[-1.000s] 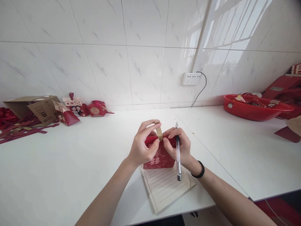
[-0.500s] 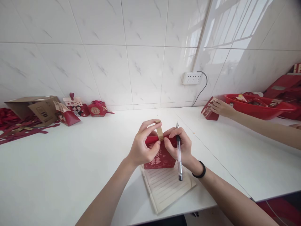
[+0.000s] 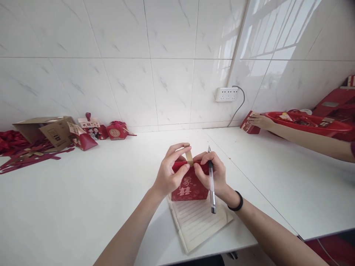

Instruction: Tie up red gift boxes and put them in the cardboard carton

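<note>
A red gift box (image 3: 190, 186) with pale characters stands upright at the upper part of a lined notebook (image 3: 198, 223). A gold ribbon (image 3: 189, 156) loops up from the middle of its top edge. My left hand (image 3: 174, 170) is closed at the box's top left, thumb at the ribbon's base and fingertips against the loop. Pinching the top edge just right of the ribbon is my right hand (image 3: 213, 171), which also keeps a clear pen (image 3: 212, 186) with a black grip between its fingers, tip up. The fingers behind the box are partly hidden.
At the back left are a cardboard box (image 3: 55, 135), dark red ribbons (image 3: 36, 157) and several small red gift boxes (image 3: 118, 131). On the right, a co-worker's hand (image 3: 260, 121) touches a red box (image 3: 247, 123) beside a filled red basin (image 3: 313, 123). A power strip (image 3: 226, 94) is on the wall.
My hands keep nearly the same grip on the box and ribbon; the left thumb has shifted slightly, baring more of the printed characters. The co-worker's arm and box have shifted slightly. The view has tilted a little.
</note>
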A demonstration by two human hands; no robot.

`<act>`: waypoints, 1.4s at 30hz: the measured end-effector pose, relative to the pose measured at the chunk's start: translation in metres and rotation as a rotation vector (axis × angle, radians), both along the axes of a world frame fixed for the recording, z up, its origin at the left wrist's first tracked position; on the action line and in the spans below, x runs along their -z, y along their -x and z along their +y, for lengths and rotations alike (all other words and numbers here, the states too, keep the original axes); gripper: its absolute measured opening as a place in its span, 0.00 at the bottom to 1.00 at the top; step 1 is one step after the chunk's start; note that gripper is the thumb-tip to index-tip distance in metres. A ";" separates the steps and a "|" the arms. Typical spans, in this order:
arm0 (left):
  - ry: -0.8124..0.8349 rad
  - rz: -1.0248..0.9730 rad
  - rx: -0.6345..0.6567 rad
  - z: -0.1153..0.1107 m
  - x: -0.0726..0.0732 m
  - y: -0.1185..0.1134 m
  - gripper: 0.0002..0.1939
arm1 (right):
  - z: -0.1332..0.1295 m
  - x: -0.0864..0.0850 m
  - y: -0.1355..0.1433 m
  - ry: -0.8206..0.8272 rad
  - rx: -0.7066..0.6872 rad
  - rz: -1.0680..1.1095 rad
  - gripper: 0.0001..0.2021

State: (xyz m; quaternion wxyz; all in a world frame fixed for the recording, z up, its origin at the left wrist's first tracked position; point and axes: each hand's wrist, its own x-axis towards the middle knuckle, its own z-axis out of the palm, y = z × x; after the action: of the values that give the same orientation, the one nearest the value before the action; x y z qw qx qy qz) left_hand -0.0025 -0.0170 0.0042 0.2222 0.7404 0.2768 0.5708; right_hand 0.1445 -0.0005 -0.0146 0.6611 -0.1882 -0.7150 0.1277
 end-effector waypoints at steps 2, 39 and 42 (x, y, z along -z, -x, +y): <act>0.029 -0.011 0.020 0.000 -0.001 0.000 0.20 | 0.000 0.000 0.000 0.001 0.012 -0.001 0.09; 0.039 -0.034 -0.014 0.000 0.001 0.000 0.21 | -0.002 0.002 -0.001 0.122 -0.028 0.009 0.07; 0.056 -0.040 -0.039 0.000 0.002 -0.001 0.20 | -0.003 0.002 -0.001 0.156 -0.014 0.016 0.07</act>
State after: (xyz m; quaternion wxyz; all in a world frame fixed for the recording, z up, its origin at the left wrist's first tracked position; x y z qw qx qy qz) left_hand -0.0020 -0.0170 0.0023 0.2372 0.7168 0.3025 0.5817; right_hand 0.1454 -0.0032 -0.0169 0.6493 -0.2329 -0.6988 0.1893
